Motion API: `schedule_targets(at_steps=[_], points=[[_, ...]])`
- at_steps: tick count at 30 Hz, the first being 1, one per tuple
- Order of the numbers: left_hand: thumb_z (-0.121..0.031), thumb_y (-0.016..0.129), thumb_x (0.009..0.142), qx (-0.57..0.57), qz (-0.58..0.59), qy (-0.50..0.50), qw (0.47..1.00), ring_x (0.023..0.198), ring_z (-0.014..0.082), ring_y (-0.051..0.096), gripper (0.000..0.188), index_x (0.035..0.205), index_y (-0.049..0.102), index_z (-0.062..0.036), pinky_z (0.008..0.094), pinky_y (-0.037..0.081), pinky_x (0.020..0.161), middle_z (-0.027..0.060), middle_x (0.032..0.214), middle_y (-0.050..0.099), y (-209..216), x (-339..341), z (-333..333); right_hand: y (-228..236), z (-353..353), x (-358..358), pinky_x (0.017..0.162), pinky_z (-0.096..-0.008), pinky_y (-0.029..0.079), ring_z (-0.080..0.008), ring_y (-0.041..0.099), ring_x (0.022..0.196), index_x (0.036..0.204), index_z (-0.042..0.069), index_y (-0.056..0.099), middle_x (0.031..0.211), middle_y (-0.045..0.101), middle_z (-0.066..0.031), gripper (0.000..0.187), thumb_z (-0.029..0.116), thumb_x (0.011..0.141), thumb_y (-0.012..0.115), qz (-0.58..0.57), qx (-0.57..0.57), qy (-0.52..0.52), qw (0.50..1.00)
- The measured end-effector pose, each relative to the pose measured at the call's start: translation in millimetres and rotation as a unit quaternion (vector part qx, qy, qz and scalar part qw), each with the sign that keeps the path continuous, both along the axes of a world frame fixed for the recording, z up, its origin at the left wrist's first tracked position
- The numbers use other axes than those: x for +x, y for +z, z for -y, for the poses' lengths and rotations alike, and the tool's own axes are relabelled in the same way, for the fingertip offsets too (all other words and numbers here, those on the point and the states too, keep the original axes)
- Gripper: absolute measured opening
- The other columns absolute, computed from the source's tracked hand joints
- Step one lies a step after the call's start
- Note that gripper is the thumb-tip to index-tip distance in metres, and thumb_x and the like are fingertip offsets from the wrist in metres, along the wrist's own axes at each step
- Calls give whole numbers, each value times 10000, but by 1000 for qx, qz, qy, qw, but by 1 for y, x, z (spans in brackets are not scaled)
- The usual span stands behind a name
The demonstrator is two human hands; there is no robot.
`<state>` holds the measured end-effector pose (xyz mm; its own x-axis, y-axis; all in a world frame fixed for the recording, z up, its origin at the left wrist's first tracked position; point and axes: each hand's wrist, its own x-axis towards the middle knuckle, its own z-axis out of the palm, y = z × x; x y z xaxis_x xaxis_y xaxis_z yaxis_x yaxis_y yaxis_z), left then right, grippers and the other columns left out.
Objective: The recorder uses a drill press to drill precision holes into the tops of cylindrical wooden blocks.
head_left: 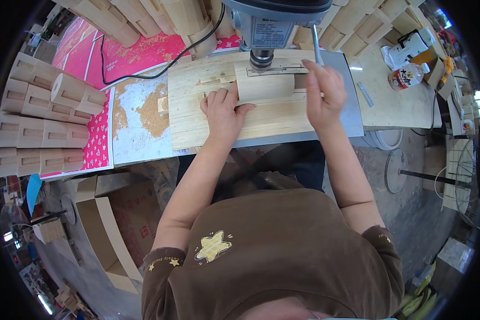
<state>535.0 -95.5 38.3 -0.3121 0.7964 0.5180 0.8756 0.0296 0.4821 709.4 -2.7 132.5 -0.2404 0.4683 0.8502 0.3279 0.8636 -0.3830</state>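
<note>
A pale, rounded wooden block (265,88) with a slot in its right part lies on a wooden board (197,128), beneath the chuck (261,60) of a drill press (269,29). My left hand (222,109) is braced at the block's left end, index finger against that end and thumb along the near edge. Its other fingers rest curled on the board. To the right, my right hand (326,96) is closed around the lower end of the metal feed lever (317,45). The chuck partly covers the block's far side, so I cannot tell whether a bit touches it.
Stacks of similar slotted wooden blocks (42,128) stand left; more line the back. Sawdust (156,112) and a black cable (165,72) lie left of the board. Right are a blue-grey marker-like stick (366,94) and a bottle (405,77). A cardboard box (112,229) sits below.
</note>
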Motion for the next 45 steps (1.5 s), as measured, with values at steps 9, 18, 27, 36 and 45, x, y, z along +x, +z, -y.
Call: schedule_targets(at_steps=[9,18,27,36,45], points=[[-329,768,621,9,-24,8,1000,837,218,490,596,1145,603,-97,397,283,819,19,807,540,-1,-1,1,34,-7,10,573,-307,406,-184,516,594,846,-1,631,669,557,-54,83,38,834,559,-14,77,17,997],[-284,810,603,-36,96,-18,995,895,195,517,502,1046,651,-109,378,284,865,-3,858,576,7,-6,-2,144,-113,-43,576,-330,418,-217,549,618,772,-43,605,650,571,-151,320,233,891,497,34,-58,-22,997],[-227,812,597,-28,207,-104,972,869,180,551,387,927,663,-91,354,303,881,0,846,584,5,-25,-9,21,-63,26,810,-338,445,-235,587,923,1035,-14,587,996,636,-135,300,218,854,647,255,-234,102,933],[-95,809,575,-34,272,-152,949,743,110,482,314,833,642,-31,240,410,703,-1,742,507,43,-80,56,-3,-10,50,785,-339,441,-301,574,872,1004,-24,588,927,605,-158,237,73,794,643,270,-265,125,917],[-95,825,574,-94,244,-167,951,750,82,457,370,903,667,-29,233,389,728,-47,758,506,126,-143,114,2,35,22,750,-290,453,-217,592,824,1029,-39,600,921,625,-144,275,44,775,663,186,-368,240,879]])
